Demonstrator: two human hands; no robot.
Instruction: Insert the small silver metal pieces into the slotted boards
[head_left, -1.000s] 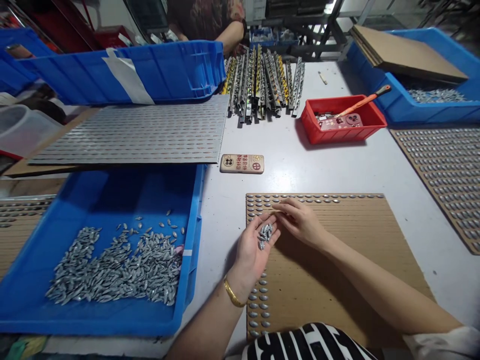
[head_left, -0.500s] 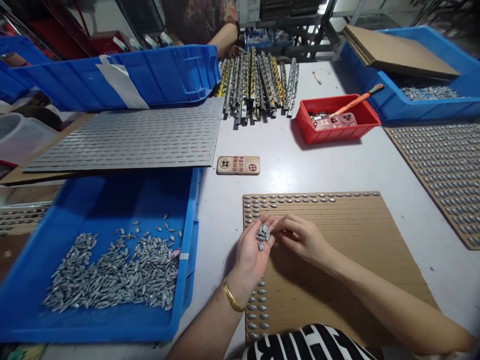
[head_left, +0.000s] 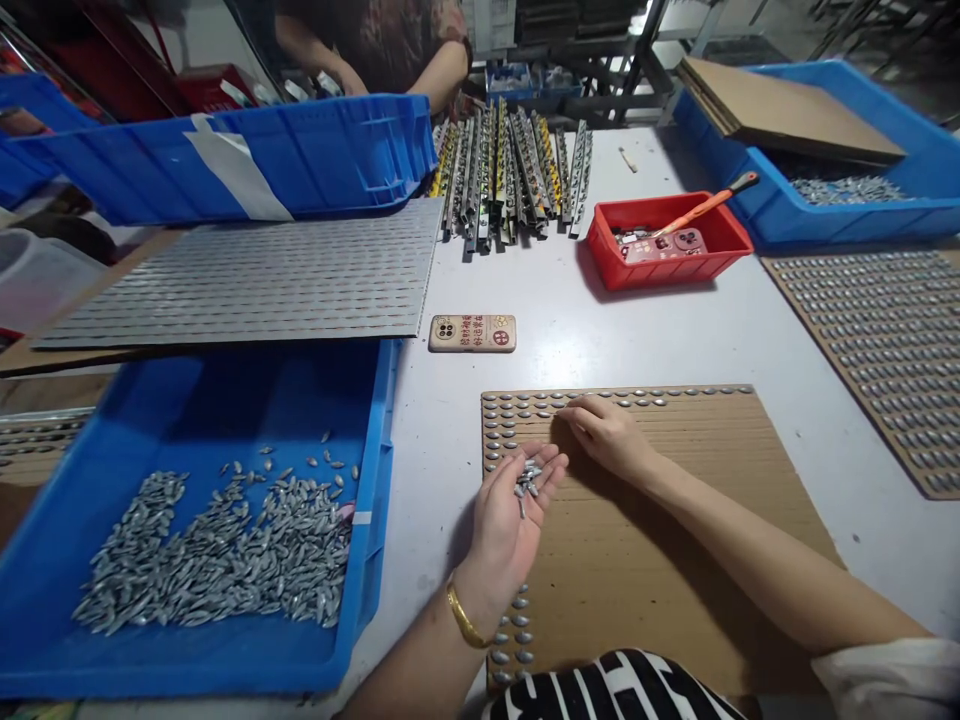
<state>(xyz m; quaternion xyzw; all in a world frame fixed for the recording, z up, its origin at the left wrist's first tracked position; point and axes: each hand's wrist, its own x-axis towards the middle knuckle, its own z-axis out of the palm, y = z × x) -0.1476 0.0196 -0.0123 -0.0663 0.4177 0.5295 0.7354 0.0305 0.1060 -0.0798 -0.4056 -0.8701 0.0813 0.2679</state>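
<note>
My left hand (head_left: 510,530), with a gold bangle at the wrist, lies palm up and cupped around a small cluster of grey metal spindle-shaped pieces (head_left: 529,480). It is just over the lower left part of a corrugated cardboard sheet (head_left: 675,560). Similar pieces stand in a row along the sheet's top edge (head_left: 615,400) and down its left edge (head_left: 517,640). My right hand (head_left: 607,435) rests on the cardboard, fingertips at the top row. Nothing shows in it, though its fingertips are partly hidden.
A blue tray (head_left: 375,480) holds a heap of loose pieces (head_left: 217,555) at left. A patterned phone (head_left: 472,333), a red tray (head_left: 667,245) and bundled metal strips (head_left: 510,170) lie beyond. Filled boards (head_left: 877,350) lie right. A co-worker (head_left: 375,40) stands opposite.
My right hand has moved away from my left palm, up to the top row of pieces. My left hand has dropped slightly, still holding its pieces. The view has shifted a little.
</note>
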